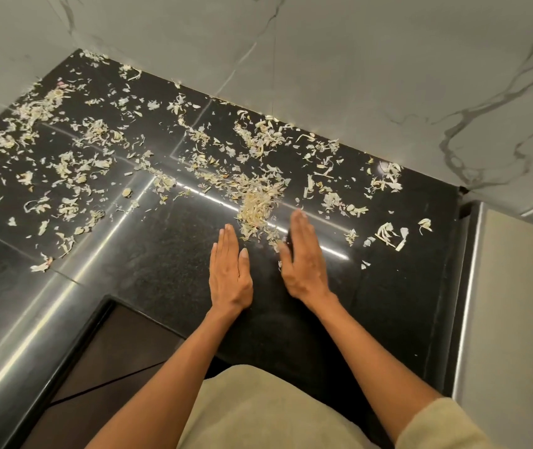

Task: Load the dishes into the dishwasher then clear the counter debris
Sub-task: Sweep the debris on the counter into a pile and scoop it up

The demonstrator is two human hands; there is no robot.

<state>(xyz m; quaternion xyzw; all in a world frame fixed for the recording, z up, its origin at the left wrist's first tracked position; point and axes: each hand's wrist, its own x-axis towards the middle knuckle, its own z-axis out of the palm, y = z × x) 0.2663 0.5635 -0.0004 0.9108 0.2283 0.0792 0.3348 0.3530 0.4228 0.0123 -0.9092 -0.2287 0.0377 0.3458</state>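
Debris-clearing has barely begun, we judge; our left hand (230, 273) and right hand (304, 257) lie flat, fingers straight, flanking a small heap of garlic peels (257, 209) on the black desk (148, 264); most peels remain scattered; no dishes show.

The debris (194, 150) lay scattered over the counter (148, 254), thickest in a small pile (257, 209) toward the back wall (355, 76). The left hand (230, 270) and right hand (304, 264) lay flat just before that pile, one on either side, the right seemingly touching its edge.
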